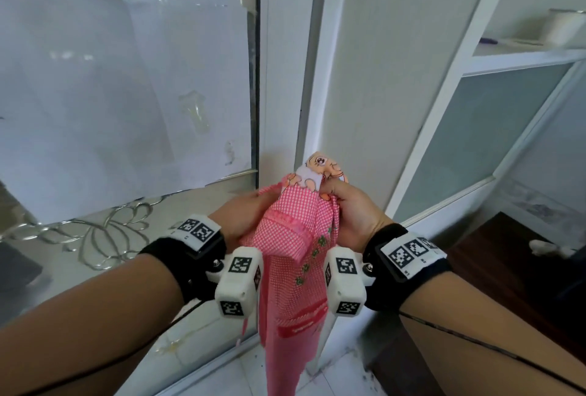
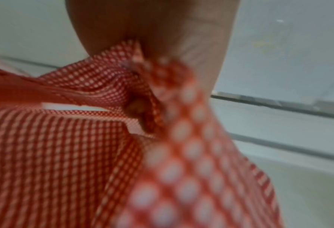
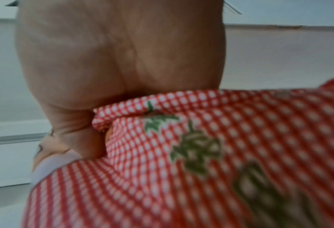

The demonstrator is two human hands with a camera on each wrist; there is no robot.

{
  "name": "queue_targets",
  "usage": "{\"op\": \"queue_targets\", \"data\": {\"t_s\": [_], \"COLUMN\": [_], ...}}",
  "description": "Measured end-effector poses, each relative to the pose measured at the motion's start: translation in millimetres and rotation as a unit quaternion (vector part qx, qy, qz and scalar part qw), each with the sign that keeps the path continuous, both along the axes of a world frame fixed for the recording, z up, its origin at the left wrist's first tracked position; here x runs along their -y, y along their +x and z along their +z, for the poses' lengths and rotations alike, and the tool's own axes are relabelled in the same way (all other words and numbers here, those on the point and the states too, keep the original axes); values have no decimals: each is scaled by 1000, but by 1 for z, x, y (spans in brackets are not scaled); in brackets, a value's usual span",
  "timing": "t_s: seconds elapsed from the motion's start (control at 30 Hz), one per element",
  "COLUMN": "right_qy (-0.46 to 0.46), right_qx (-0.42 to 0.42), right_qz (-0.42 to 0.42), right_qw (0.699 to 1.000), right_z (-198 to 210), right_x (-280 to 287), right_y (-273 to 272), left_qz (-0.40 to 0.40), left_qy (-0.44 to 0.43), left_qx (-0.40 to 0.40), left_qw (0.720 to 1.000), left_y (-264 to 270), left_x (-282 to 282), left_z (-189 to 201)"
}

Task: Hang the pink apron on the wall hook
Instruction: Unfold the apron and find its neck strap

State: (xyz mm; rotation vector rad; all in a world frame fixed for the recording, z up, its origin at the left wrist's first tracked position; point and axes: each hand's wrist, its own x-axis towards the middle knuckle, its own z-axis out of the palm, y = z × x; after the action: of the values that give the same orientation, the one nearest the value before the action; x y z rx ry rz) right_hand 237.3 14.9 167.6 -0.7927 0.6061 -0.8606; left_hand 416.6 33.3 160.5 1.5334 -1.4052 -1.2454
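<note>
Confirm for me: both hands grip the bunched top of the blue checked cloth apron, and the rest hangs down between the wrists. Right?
Not quite: the checked cloth apron is pink, not blue, as the head view shows. The rest holds: the left hand and right hand both grip its bunched top, and the rest hangs down between the wrists.

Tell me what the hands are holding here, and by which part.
Both hold the pink apron by its bunched top end: the left hand on the left side, the right hand on the right. The rest hangs down.
</note>
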Motion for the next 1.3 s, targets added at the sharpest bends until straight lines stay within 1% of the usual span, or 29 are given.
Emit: {"op": "queue_targets", "data": {"t_s": [0.03,0.1,0.2,0.27,0.3,0.37,0.43,0.47,0.53,0.57,0.63,0.7,0.73,0.8,0.87,0.9,0.93,1.0,1.03,1.1,1.17,1.2,1.23,1.3], "right_qy": [-14,-47,-73,-98,-115,-141,-153,-158,-167,-166,-156,-162,-170,-164,-149,-149,-155,-163,-166,-163,-146,-136,-128,-119], "right_qx": [-30,-108,-189,-241,-269,-295,-292,-291,-293,-294,-290,-263,-238,-170,-115,-118,-139,-181,-189,-182,-162,-152,-142,-130], "right_qz": [25,82,152,192,210,226,219,200,141,112,83,95,100,127,174,197,204,187,173,138,103,88,76,54], "right_qw": [999,990,967,946,933,918,918,922,931,935,941,946,951,963,967,962,957,952,952,960,971,975,979,983], "right_z": [1,0,-4,-4,-2,2,9,13,22,25,30,35,38,43,45,45,45,43,43,45,45,46,46,48], "right_x": [0,0,3,5,7,11,16,19,26,29,36,38,37,34,34,34,34,36,36,35,35,35,35,35], "right_y": [-2,-7,-10,-10,-10,-11,-11,-11,-9,-7,-5,-1,1,5,7,8,9,10,9,9,7,7,6,6], "left_qz": [20,39,20,-5,-21,-45,-62,-73,-97,-107,-116,-131,-143,-159,-156,-148,-139,-121,-104,-45,-1,-3,-21,-78], "left_qy": [-7,-32,-89,-123,-142,-190,-229,-246,-298,-332,-397,-441,-449,-443,-410,-385,-359,-313,-295,-263,-212,-177,-143,-88], "left_qx": [-25,-48,13,77,125,214,279,308,374,390,381,363,355,342,330,318,300,245,207,119,48,31,31,33], "left_qw": [999,998,996,989,982,957,931,916,873,852,827,810,807,813,836,854,873,910,927,956,976,984,989,993], "left_y": [5,12,19,18,16,14,13,13,13,13,8,1,-3,-7,-8,-6,-4,3,7,18,28,32,35,37], "left_x": [3,11,17,16,15,15,14,14,16,16,14,10,9,7,7,7,7,9,11,18,21,21,20,15], "left_z": [3,12,29,43,49,58,68,73,80,82,88,94,96,98,97,97,97,96,95,93,87,82,77,62]}}
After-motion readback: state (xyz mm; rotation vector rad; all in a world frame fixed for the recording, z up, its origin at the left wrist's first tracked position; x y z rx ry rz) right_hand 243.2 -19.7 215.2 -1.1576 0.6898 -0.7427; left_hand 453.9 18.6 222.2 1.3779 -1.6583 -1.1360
